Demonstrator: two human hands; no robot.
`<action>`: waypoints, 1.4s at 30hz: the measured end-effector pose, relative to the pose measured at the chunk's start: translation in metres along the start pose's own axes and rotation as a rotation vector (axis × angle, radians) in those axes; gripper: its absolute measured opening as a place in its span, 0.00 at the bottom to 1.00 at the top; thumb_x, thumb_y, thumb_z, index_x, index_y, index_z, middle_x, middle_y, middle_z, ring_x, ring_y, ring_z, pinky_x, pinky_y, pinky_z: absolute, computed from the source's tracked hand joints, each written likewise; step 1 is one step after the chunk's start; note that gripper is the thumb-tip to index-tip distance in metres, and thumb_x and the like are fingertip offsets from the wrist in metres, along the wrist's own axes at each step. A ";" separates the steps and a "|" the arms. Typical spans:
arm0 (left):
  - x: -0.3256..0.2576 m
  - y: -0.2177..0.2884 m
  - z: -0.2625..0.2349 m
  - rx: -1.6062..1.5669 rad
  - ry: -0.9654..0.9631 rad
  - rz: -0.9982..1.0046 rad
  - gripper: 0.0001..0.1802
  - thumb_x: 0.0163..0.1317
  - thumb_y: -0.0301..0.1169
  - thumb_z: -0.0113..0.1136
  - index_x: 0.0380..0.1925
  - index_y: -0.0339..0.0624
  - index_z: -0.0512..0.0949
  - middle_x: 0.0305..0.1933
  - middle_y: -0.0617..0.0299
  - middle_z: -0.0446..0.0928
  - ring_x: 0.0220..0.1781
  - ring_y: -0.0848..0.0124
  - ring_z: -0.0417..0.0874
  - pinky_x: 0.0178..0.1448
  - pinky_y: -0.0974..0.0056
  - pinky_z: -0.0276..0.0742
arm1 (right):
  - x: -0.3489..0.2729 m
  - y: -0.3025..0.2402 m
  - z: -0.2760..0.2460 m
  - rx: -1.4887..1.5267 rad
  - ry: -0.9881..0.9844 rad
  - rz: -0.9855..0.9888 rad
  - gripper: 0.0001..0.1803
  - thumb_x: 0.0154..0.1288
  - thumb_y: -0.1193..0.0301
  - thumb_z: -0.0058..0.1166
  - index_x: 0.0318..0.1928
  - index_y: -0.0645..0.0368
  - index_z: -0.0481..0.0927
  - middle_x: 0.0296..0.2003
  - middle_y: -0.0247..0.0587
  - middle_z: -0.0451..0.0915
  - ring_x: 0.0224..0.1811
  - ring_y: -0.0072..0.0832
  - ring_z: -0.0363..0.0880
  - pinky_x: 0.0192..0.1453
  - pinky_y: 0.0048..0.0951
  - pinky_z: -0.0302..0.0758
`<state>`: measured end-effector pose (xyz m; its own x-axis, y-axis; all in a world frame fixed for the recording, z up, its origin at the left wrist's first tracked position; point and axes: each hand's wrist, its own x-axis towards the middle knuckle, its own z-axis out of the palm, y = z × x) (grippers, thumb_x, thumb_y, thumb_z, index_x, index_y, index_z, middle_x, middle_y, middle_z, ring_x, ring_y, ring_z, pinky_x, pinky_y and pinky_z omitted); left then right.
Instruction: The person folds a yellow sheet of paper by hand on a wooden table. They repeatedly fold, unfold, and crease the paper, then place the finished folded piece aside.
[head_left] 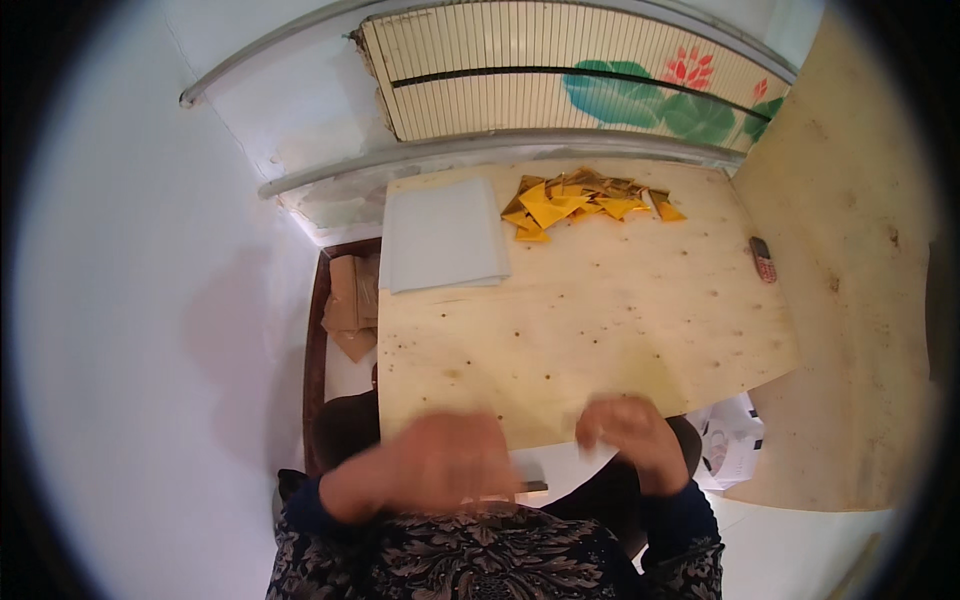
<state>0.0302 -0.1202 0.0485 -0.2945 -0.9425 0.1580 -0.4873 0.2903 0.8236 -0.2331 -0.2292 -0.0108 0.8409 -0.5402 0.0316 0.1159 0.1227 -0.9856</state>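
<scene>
My left hand (450, 458) is smeared by motion above my lap, just short of the near edge of the wooden board (560, 320). At the board's near right edge, my right hand (628, 432) is blurred too, its fingers seeming curled. Whether either hand holds anything does not show. Far from both hands, a stack of whitish sheets (442, 235) lies at the board's back left. A heap of shiny gold foil pieces (575, 202), some of them folded into points, lies to the right of the sheets.
A small red and dark keypad phone (763, 260) lies by the right edge, near an upright plywood panel (850, 270). Brown cardboard (350, 305) sits low on the left. A white printed bag (732, 440) is below the board, right. Behind runs a metal rail (480, 150).
</scene>
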 end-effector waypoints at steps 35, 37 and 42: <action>0.155 -0.305 -0.023 0.104 0.560 -0.552 0.10 0.56 0.32 0.69 0.28 0.35 0.82 0.21 0.62 0.79 0.26 0.77 0.76 0.32 0.69 0.72 | 0.067 0.169 -0.081 0.100 0.796 0.199 0.12 0.70 0.71 0.54 0.50 0.63 0.81 0.33 0.33 0.80 0.30 0.17 0.78 0.32 0.22 0.81; 0.154 -0.308 -0.026 0.042 0.548 -0.588 0.10 0.56 0.32 0.70 0.26 0.36 0.81 0.21 0.64 0.78 0.25 0.78 0.74 0.32 0.69 0.71 | 0.067 0.170 -0.081 0.106 0.802 0.205 0.12 0.70 0.71 0.54 0.50 0.63 0.81 0.33 0.33 0.80 0.30 0.17 0.78 0.32 0.22 0.81; 0.151 -0.312 -0.034 -0.214 0.572 -0.598 0.10 0.55 0.31 0.71 0.25 0.38 0.79 0.24 0.65 0.77 0.26 0.79 0.72 0.32 0.71 0.69 | 0.066 0.170 -0.081 0.100 0.787 0.190 0.12 0.70 0.71 0.54 0.50 0.63 0.80 0.33 0.33 0.79 0.30 0.17 0.78 0.32 0.22 0.81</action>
<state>0.1659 -0.3585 -0.1661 0.4510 -0.8826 -0.1330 -0.2457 -0.2660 0.9322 -0.2006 -0.3119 -0.1903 0.2372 -0.9250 -0.2969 0.0871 0.3247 -0.9418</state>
